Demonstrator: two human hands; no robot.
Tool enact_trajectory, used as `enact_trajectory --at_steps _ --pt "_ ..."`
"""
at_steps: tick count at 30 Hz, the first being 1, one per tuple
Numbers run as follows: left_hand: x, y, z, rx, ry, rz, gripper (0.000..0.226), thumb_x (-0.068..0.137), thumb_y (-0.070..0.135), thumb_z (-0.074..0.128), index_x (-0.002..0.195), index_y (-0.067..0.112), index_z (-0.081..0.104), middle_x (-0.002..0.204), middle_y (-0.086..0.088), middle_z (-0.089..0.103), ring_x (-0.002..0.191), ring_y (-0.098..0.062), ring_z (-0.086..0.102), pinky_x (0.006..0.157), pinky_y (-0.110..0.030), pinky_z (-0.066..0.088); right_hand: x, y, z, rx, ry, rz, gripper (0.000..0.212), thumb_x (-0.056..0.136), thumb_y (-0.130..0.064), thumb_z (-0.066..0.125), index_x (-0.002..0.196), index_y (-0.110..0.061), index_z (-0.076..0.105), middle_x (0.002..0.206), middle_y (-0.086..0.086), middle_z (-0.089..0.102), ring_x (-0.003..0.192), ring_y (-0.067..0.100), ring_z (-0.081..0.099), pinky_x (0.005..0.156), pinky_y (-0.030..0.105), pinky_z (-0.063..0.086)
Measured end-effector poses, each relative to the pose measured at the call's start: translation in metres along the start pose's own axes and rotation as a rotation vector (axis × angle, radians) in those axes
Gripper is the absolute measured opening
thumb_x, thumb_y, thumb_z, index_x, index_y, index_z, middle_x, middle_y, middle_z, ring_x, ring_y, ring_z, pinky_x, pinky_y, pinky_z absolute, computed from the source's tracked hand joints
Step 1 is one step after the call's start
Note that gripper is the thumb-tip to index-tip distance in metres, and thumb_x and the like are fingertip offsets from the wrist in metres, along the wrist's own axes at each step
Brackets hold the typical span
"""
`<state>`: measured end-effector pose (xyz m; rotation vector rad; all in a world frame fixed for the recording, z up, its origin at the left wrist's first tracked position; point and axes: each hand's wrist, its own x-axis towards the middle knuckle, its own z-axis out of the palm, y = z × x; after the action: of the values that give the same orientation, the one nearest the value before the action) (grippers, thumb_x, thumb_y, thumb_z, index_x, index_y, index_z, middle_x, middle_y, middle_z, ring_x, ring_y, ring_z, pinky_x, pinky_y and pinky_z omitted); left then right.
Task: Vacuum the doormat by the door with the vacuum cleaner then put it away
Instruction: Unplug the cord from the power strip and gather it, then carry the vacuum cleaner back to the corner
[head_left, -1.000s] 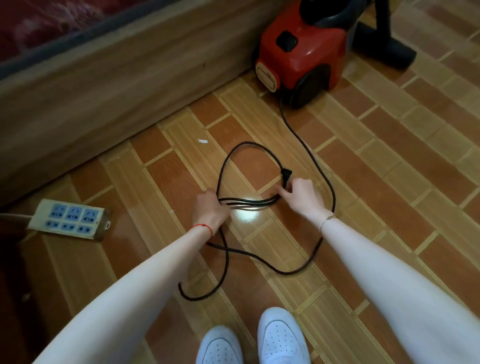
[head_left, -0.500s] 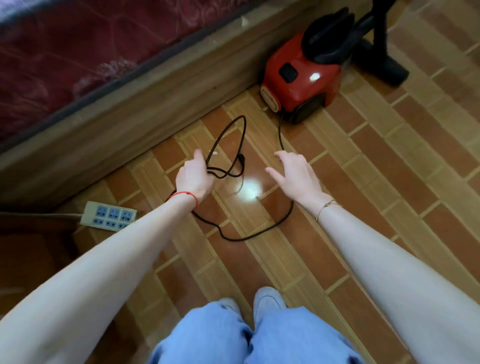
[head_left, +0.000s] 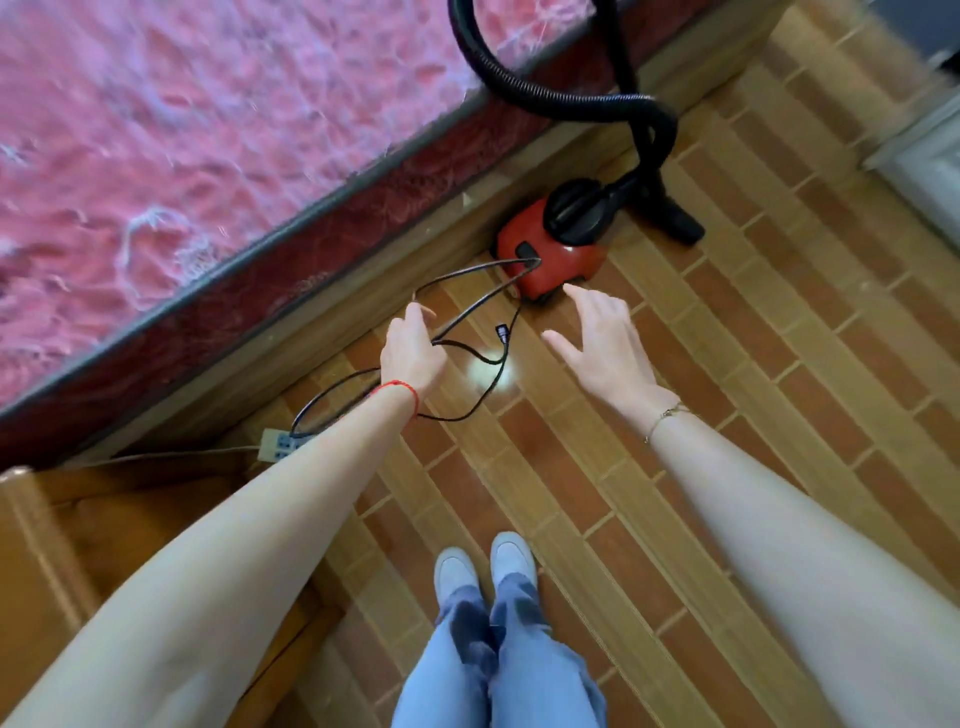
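Gripping looped cord in left hand, right hand spread, empty, fingertips near red vacuum, plug dangling between hands

Little red canister vacuum cleaner sits on the floor at the far side, tucked against the bed base. Its black ribbed hose loops up and away, and the black power cord trails off left in loose loops, plug dangling free.

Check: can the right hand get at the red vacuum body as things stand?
Probably yes. The right hand is open and empty, fingertips just short of the vacuum cleaner, nothing between. The cord hangs from the left hand, off to the side.
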<state>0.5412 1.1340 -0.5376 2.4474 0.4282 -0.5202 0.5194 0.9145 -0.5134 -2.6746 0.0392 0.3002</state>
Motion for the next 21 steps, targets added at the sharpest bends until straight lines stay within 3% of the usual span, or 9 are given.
enact_trajectory --at_steps 7,14,17,21 --pt "0.004 0.060 -0.031 0.012 -0.060 -0.055 0.040 0.086 0.003 0.047 0.122 0.017 0.053 0.114 -0.016 0.059 0.102 -0.033 0.058 0.087 -0.038 0.049 0.026 -0.006 -0.083 0.016 0.046 0.027 0.062 0.094 -0.042 0.056 0.146 -0.016 0.035 0.144 0.002 0.044 0.135 0.020 0.032 0.109 0.036 0.033" --pt "0.048 0.126 -0.016 -0.022 -0.006 -0.196 0.036 0.093 0.009 0.043 0.125 0.024 0.052 0.120 -0.014 0.044 0.093 -0.039 0.060 0.089 -0.046 0.052 0.105 0.037 -0.127 0.037 0.066 0.032 0.068 0.091 -0.041 0.060 0.146 -0.012 0.033 0.143 0.005 0.043 0.133 0.023 0.033 0.109 0.036 0.034" --pt "0.077 0.157 0.000 0.014 0.035 -0.264 0.044 0.095 0.009 0.041 0.136 0.025 0.044 0.125 -0.016 0.043 0.100 -0.040 0.056 0.097 -0.042 0.044 0.157 0.063 -0.144 0.016 0.051 0.011 0.073 0.090 -0.042 0.062 0.148 -0.011 0.029 0.147 0.005 0.038 0.135 0.023 0.031 0.111 0.035 0.031" --pt "0.118 0.196 0.022 0.037 0.081 -0.360 0.054 0.096 0.010 0.039 0.147 0.026 0.032 0.128 -0.017 0.043 0.104 -0.038 0.053 0.097 -0.040 0.038 0.232 0.102 -0.168 -0.024 0.023 -0.007 0.085 0.086 -0.044 0.066 0.150 -0.010 0.023 0.151 0.007 0.031 0.139 0.026 0.027 0.112 0.040 0.032"
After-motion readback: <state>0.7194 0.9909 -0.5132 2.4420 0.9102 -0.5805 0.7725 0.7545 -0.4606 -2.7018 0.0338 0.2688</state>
